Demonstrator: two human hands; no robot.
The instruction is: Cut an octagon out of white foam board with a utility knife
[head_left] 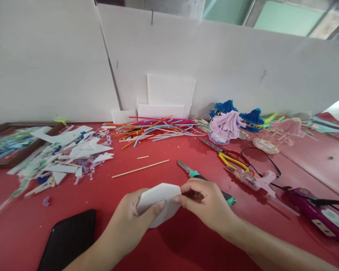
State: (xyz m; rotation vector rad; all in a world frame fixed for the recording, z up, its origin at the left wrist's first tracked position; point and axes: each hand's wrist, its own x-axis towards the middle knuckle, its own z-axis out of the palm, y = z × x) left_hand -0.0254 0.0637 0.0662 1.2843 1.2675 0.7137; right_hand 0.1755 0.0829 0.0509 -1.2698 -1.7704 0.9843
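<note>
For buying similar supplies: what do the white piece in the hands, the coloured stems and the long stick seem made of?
White piece: probably foam board or card, smooth and matte, with crisp, straight edges.
Coloured stems: perhaps pipe cleaners, dull and soft-looking, some curved; fibres unclear.
Long stick: likely bare wood, matte, from its pale tan colour.

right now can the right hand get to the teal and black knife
Probably yes: the knife lies on the red table just past the right hand, with nothing seen lying on it. The hand hides part of it and would likely need to release the white piece first.
</note>
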